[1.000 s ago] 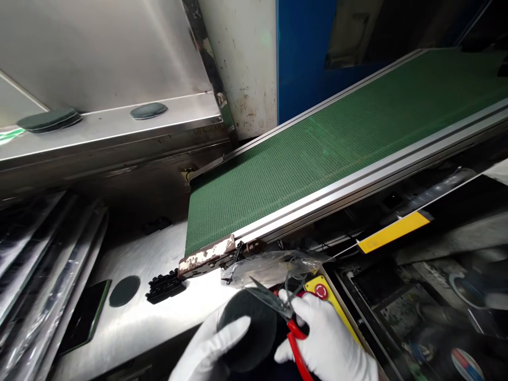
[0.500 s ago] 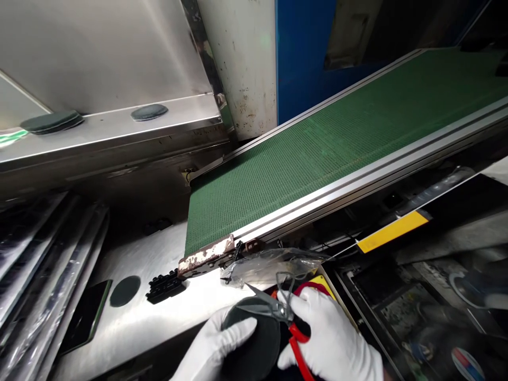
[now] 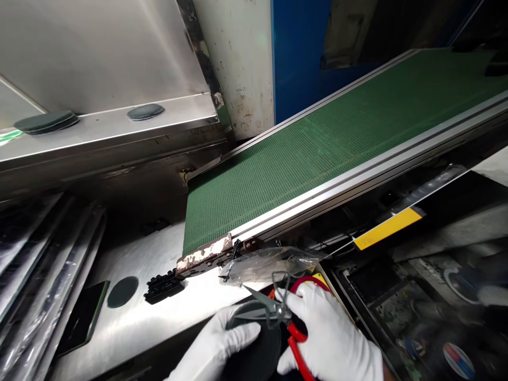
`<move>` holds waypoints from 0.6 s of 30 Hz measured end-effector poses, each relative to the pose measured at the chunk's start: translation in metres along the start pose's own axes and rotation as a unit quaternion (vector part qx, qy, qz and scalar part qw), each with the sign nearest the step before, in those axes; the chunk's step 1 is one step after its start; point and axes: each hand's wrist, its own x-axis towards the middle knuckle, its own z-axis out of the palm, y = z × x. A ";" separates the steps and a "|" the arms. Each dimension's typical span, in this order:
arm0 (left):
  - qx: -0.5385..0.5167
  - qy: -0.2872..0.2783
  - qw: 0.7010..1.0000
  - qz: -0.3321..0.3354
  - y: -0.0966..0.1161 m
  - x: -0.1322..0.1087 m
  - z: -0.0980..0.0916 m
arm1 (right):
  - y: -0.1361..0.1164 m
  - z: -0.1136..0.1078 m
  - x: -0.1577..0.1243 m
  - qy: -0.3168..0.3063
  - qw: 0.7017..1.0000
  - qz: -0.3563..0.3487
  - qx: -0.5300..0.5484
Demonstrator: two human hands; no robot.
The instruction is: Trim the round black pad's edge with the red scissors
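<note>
My left hand [image 3: 214, 349], in a white glove, grips a dark round pad [image 3: 256, 344] from below and to the left. The pad's lower part runs out of view at the bottom edge. My right hand [image 3: 329, 338], also gloved, holds red-handled scissors [image 3: 270, 312]. Their grey steel blades lie across the top of the pad, and their tips point left. One red handle [image 3: 297, 344] runs down past my right palm. Part of the scissors is hidden by my fingers.
A green mesh conveyor belt [image 3: 301, 164] in an aluminium frame crosses above my hands, with a crumpled clear plastic bag [image 3: 270, 264] below its end. A stainless steel bench [image 3: 138, 317] holds a black connector strip [image 3: 163, 287]. Machine parts lie in a dark opening at right.
The scissors have swung flatter across the pad, and both hands have shifted slightly. My right hand now covers the red stop button seen earlier.
</note>
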 end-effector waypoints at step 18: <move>0.112 -0.060 0.989 0.070 0.019 -0.009 -0.012 | 0.006 0.011 -0.005 -0.030 0.994 0.024 0.104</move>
